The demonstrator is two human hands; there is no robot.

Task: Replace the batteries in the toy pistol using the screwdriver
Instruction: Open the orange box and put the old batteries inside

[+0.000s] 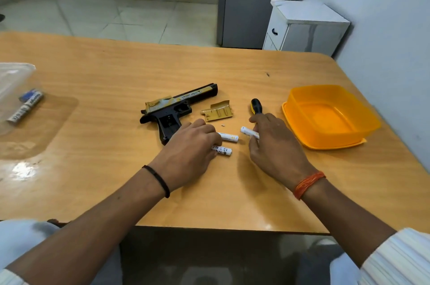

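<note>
- Tabletop (116,70): light wood, carries every item listed below.
- Pistol (176,107): black and gold toy, lying on its side at the centre, barrel toward the far right, grip toward the person; the grip's battery bay is open.
- Cover (217,110): gold panel, off the pistol, lying just right of it, inner ribs up.
- Screw (222,125): tiny, loose on the tabletop just in front of the cover.
- Screwdriver (256,106): black and yellow handle showing, lying between the cover and the tub; its near end is hidden behind the right hand.
- Left hand (190,149): palm down, fingers curled over two white batteries, one (229,137) nearer the pistol and one (223,151) nearer the person; whether they are gripped or only touched cannot be told.
- Right hand (277,145): apart from the left, fingers pinching a third white battery (247,131) that juts out to the left.
- Tub (330,117): orange plastic, open, at the right, seated on its orange lid.
- Clear box (14,89): at the left edge, holding other batteries (26,107) with blue and grey labels.
- Wristbands: a black band (158,180) on the left wrist, orange thread (307,183) on the right.
</note>
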